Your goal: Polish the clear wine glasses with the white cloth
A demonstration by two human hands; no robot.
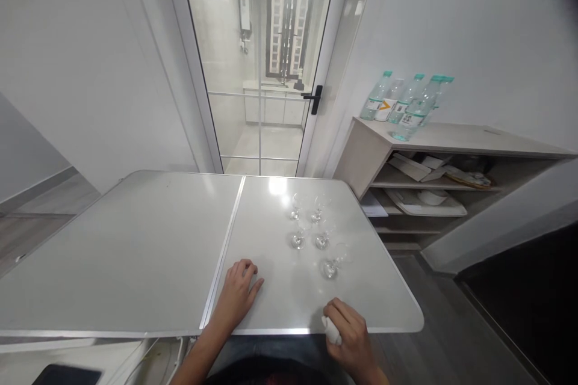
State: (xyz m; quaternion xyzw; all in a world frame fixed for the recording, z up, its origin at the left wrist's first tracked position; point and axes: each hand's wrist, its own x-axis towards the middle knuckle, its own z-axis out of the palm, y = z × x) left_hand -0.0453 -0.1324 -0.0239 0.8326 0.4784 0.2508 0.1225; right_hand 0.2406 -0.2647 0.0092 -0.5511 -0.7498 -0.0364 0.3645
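Several clear stemmed glasses (316, 228) stand on the right half of a grey folding table (135, 252). The nearest glass (334, 264) stands a little ahead of my right hand. My left hand (239, 295) rests on the tabletop near the middle seam, with its fingers curled under and nothing visible in them. At the table's front edge, my right hand (350, 337) is closed around a small white cloth (332, 331).
A glass door (262, 72) with a black handle stands behind the table. To the right is a low shelf unit (451, 138) with several plastic water bottles (406, 102) on top and papers inside. A dark flat object (67, 375) lies at the bottom left.
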